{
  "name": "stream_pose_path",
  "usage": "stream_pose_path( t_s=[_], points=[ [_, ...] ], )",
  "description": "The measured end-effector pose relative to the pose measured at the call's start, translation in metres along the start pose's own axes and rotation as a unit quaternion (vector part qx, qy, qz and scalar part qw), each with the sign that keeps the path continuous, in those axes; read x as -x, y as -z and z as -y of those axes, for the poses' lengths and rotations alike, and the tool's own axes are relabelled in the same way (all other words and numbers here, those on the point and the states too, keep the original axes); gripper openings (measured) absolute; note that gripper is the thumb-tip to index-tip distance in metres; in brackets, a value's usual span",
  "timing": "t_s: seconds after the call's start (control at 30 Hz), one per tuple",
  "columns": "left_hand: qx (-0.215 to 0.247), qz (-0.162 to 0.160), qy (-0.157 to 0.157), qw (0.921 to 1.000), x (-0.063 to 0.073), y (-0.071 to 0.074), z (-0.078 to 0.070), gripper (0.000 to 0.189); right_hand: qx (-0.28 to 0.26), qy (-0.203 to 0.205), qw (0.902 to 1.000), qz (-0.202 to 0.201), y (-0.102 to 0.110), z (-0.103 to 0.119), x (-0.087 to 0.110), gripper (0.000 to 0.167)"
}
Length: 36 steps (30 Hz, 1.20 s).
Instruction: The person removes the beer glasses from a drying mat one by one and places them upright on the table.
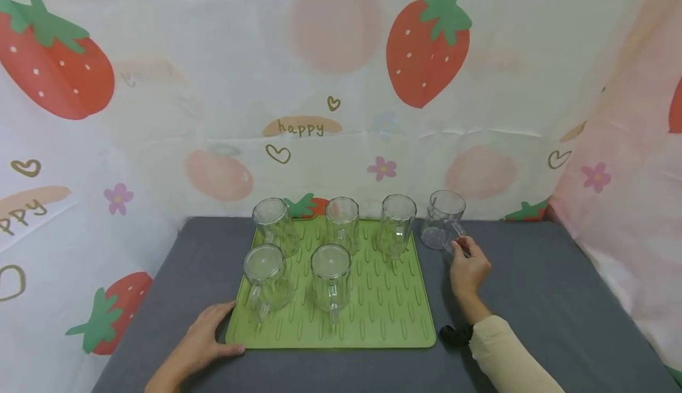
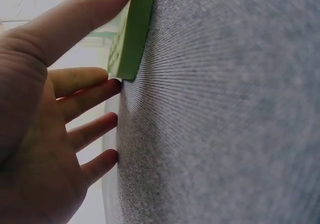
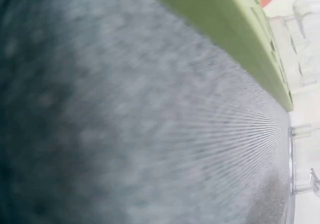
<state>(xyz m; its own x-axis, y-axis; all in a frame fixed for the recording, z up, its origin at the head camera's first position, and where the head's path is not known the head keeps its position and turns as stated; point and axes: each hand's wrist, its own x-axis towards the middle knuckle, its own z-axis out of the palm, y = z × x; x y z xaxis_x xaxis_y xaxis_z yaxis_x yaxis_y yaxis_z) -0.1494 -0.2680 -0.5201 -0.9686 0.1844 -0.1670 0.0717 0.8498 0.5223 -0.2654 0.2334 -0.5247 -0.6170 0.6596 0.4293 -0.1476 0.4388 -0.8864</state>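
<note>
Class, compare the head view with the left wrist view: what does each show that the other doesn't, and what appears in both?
Only the head view: the right hand pinching a clear mug beside the green mat, plus the strawberries and the word "happy" printed on the backdrop.

Only the left wrist view: the palm side of the left hand, and the fine lined texture of the gray surface.

Both: the left hand at a corner of the green mat, and the gray surface.

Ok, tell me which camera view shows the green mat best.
The head view: it shows the green mat from above, nearly whole, under glass mugs. Left wrist shows just one corner; right wrist, a side edge and strip of top.
</note>
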Motion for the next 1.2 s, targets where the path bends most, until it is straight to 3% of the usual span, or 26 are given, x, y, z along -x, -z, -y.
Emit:
stream_pose_path(
  t_s=[0.43, 0.73, 0.93, 1.2],
  points=[
    [-0.012, 0.019, 0.015, 0.9996, -0.004, 0.006, -0.001, 0.102, 0.015, 0.025, 0.9994, 0.018, -0.001, 0.001, -0.002, 0.015],
    [-0.015, 0.014, 0.010, 0.9997, -0.005, 0.005, -0.001, 0.100, 0.033, 0.025, 0.9986, 0.034, 0.012, -0.001, -0.003, 0.024],
    [-0.012, 0.022, 0.018, 0.9995, -0.005, 0.005, 0.001, 0.101, 0.019, 0.026, 0.9979, 0.057, 0.029, 0.012, 0.001, 0.033],
    [-0.011, 0.024, 0.028, 0.9993, -0.008, 0.003, 0.001, 0.101, 0.029, 0.028, 0.9949, 0.093, 0.045, 0.038, 0.012, 0.033]
  ],
)
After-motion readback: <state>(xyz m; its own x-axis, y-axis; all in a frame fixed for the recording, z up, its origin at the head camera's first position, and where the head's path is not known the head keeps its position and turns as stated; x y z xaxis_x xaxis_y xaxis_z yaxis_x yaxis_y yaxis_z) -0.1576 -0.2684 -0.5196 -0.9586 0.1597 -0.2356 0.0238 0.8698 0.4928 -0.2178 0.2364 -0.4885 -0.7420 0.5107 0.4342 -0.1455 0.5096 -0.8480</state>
